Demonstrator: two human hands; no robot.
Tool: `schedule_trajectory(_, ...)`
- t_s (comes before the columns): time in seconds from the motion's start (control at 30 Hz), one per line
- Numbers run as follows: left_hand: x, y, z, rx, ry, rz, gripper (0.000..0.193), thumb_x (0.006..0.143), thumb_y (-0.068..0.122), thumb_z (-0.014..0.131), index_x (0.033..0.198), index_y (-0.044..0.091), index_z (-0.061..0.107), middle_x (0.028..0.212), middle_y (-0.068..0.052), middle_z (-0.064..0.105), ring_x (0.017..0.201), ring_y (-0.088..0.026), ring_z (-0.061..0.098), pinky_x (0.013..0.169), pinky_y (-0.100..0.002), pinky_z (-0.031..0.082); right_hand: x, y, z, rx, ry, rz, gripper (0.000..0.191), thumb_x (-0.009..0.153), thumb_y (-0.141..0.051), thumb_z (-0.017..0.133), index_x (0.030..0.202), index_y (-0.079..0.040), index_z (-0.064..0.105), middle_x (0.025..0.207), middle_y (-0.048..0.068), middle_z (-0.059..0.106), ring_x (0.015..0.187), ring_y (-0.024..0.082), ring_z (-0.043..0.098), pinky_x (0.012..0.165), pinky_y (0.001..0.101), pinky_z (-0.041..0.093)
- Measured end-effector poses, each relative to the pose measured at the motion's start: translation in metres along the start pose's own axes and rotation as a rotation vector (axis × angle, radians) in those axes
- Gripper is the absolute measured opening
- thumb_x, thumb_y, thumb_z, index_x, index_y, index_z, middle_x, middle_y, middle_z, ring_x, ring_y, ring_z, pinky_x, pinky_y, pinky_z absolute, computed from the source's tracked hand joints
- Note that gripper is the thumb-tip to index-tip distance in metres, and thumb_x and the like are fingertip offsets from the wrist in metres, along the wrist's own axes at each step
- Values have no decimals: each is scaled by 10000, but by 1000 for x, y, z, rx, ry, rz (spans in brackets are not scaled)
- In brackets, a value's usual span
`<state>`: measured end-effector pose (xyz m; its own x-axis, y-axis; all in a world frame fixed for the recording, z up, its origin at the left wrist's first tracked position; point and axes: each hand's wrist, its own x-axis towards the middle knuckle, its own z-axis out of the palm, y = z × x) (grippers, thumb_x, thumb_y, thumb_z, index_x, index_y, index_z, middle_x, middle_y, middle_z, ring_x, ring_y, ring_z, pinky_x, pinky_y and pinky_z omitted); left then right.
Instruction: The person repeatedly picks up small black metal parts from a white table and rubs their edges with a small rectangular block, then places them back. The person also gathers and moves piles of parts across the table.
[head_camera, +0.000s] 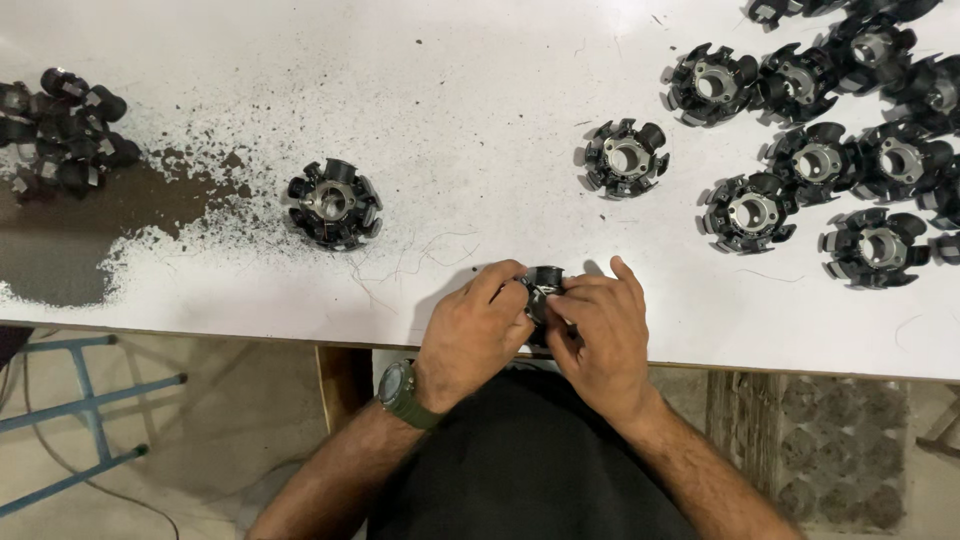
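- Your left hand (472, 325) and right hand (600, 335) each keep a clenched grip on one black stator core (544, 285).
- It sits between your fingers at the white table's (480, 90) near edge.
- Another core (335, 203) lies well apart, beside dark dust.

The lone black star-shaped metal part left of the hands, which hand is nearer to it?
Left. The left hand lies right and below the lone black star-shaped part; the right hand sits farther right.

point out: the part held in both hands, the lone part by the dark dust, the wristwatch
held part (545, 279), head view, top rim showing between the fingers
lone part (334, 203), head view, centre hub
wristwatch (396, 386), head view, watch case
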<state>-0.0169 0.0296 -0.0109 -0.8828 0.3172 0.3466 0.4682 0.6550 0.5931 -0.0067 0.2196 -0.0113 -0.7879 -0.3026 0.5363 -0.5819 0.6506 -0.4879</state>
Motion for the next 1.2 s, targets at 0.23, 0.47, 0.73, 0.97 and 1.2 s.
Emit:
schedule_trajectory(0.23,5,-5,-16,181,75,70,147,855,83,746,985,74,679,1296,-131,651,1094,-277,685,890,-426,585,3,6,-3,-80,-42,24,297,835,6,795,1073,-65,632,1041,98,674,1092,270,652,1204,554,357)
schedule_trajectory(0.47,18,-66,-104,546,331,-183,894,791,447,919,1440,-11,509,1383,-265,563,1264,-409,531,1037,-556,435,21,61,-40,-245,22,147,193,965,-17,748,1114,-44,628,1038,99,674,986,295,638,1212,574,372)
schedule_trajectory(0.73,44,-53,-116,369,105,-178,1048,751,364,898,1574,2,361,1395,-249,560,1275,-402,521,1077,-560,435,41,82,-55,-291,134,219,183,989,-36,746,1130,-49,630,1005,90,667,977,307,635,1207,589,387)
schedule_trajectory(0.97,32,-2,-37,114,-300,118,1000,765,388,864,1556,78,337,1427,-198,521,1325,-353,477,1148,-615,345,10,46,-35,-66,221,211,200,999,-27,687,1157,-36,564,1101,127,654,1187,312,661,1320,606,294)
schedule_trajectory(1.2,25,5,-31,-8,-20,204,530,815,232,779,1284,105,566,1449,-214,515,1357,-383,504,1148,-553,406,-6,7,-25,51,160,231,209,913,-40,718,1082,-48,596,1131,152,646,1195,312,643,1281,596,291)
